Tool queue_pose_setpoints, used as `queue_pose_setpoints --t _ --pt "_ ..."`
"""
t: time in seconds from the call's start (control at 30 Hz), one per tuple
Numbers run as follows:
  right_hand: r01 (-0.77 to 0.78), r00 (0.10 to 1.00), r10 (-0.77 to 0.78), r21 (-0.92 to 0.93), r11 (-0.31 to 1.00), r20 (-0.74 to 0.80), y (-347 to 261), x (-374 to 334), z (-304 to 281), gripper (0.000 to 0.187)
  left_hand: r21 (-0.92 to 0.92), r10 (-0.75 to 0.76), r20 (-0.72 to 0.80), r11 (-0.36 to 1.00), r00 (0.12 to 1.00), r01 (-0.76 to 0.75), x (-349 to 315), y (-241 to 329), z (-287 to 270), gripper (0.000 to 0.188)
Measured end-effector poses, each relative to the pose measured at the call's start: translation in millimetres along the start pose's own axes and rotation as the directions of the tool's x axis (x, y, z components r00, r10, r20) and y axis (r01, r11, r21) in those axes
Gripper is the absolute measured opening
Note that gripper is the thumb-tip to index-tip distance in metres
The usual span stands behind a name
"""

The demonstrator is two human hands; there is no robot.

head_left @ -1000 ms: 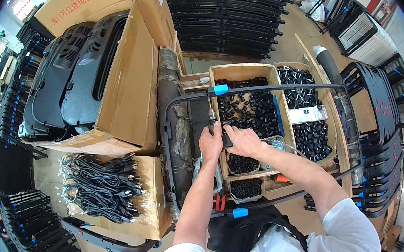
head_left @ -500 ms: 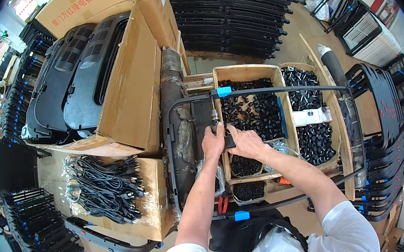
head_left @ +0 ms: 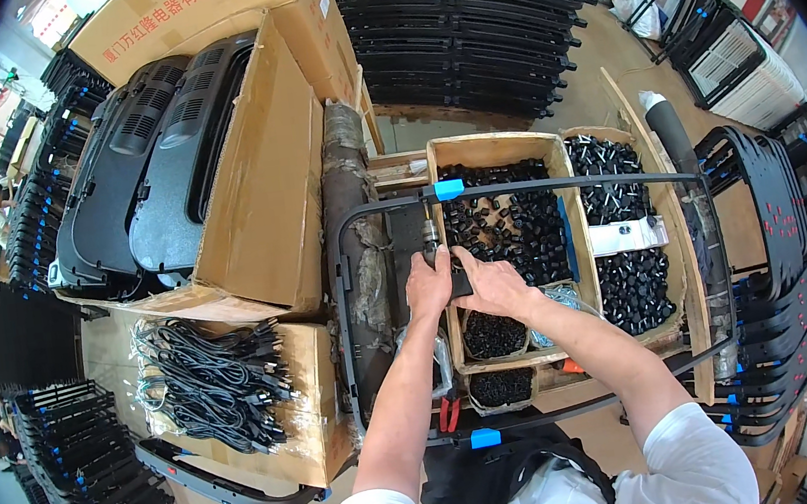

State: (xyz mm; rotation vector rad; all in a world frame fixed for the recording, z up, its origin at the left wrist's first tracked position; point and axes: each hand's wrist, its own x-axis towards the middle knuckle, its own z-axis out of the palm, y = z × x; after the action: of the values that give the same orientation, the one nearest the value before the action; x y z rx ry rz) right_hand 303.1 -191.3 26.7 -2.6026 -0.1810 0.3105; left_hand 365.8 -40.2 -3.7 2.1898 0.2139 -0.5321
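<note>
A power drill [head_left: 430, 233] with a metal chuck points away from me. My left hand [head_left: 427, 285] is closed around its body behind the chuck. My right hand [head_left: 490, 284] is closed on its dark rear part, close beside the left; the fingers hide most of the drill. Its bit meets or nearly meets the far bar of a black rounded frame [head_left: 556, 181], near a blue tab [head_left: 449, 189]; contact is too small to make out. The frame lies across the bench over a divided wooden box [head_left: 570, 231]. Another blue tab [head_left: 486, 437] sits on the near bar.
Black caps [head_left: 635, 294] and small black parts [head_left: 494, 332] fill the compartments. Red-handled pliers [head_left: 451, 413] lie near the front bar. At left stand a bundle of black cables [head_left: 213, 381] on a carton and a box of black panels [head_left: 165, 196]. Stacked frames [head_left: 466, 23] stand beyond.
My hands and the drill hold nearly the same place at the frame's far bar. The whole view has shifted very slightly.
</note>
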Motion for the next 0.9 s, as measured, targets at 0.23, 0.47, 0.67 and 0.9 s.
queue_pose_setpoints --t 0.23,0.47,0.67,0.9 --pt "-0.034 0.999 0.033 0.025 0.999 0.028 -2.0 2.9 -6.4 0.086 0.012 0.000 -0.008 1.000 1.000 0.000 3.3 3.0 -0.2 0.079" --pt "0.090 0.995 -0.091 -0.031 0.995 -0.042 0.6 4.6 6.3 0.056 -0.022 -0.003 -0.009 1.000 1.000 0.003 0.9 8.7 -2.2 0.077" --pt "0.103 0.991 -0.103 -0.005 0.995 -0.080 -4.9 -1.5 7.7 0.055 -0.031 -0.064 -0.057 0.998 0.996 0.063 -3.9 5.5 -4.9 0.083" --pt "0.095 0.993 -0.096 -0.023 0.995 -0.070 -11.4 -8.8 6.8 0.057 0.046 -0.024 -0.088 0.999 0.996 0.028 -6.8 3.3 -10.9 0.085"
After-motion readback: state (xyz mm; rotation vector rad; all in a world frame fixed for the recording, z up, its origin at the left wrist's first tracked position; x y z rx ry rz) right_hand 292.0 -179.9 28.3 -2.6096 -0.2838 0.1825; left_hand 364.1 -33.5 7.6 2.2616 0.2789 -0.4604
